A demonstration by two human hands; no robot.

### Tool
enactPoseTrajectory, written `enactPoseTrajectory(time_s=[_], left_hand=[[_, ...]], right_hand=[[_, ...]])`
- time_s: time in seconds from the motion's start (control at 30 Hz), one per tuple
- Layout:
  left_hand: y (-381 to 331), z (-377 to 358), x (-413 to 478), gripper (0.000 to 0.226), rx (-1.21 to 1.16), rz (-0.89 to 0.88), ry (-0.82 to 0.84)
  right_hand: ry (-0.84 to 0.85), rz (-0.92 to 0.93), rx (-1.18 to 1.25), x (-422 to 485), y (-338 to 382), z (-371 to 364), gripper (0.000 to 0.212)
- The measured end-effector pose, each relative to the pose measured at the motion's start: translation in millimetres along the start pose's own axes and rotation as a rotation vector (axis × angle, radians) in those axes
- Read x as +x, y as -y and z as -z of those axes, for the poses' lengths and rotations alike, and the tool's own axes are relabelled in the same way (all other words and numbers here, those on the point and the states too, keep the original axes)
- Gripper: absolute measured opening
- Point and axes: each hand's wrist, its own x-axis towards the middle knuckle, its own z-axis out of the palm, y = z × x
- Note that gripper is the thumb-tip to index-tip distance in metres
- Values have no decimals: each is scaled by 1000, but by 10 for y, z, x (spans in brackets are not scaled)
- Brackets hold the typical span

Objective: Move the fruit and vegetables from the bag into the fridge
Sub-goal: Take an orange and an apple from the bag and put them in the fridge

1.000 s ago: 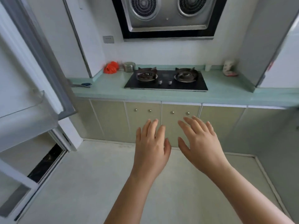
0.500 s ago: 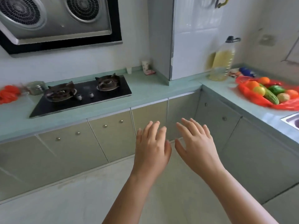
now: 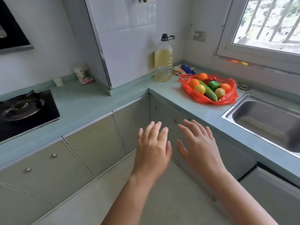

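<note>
Your left hand [image 3: 152,148] and right hand [image 3: 198,146]: both empty, fingers straight and spread, palms down, side by side in air over floor, near cabinet corner. Bag [image 3: 228,99] lies open on far right counter [image 3: 170,95], between bottle [image 3: 163,62] and sink [image 3: 259,117], well apart from your hands. Inside: oranges [image 3: 202,76], lemon [image 3: 200,88], gourd [image 3: 208,93], pepper [image 3: 213,85], heaped. Fridge not in view. Judgement: little or nothing moved, bag looks full. Left for you: reach bag, take piece, carry to fridge, repeat till bag empty.
</note>
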Motion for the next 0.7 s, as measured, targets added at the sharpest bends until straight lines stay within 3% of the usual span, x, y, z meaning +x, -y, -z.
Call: enactPoseTrajectory(time_s=[0.27,0.47,0.7], left_hand=[[231,-831,963,40,-133,-119,13],[730,-1323,1836,39,-218,-168,5],[1135,-1855,2544,39,-243,-218,86]], right_hand=[[-12,-151,-71,636,-547,-543,35],[-45,-227,-104,1595,-626,-1100,39],[-41,-373,-165,2157,-946,-1581,39]])
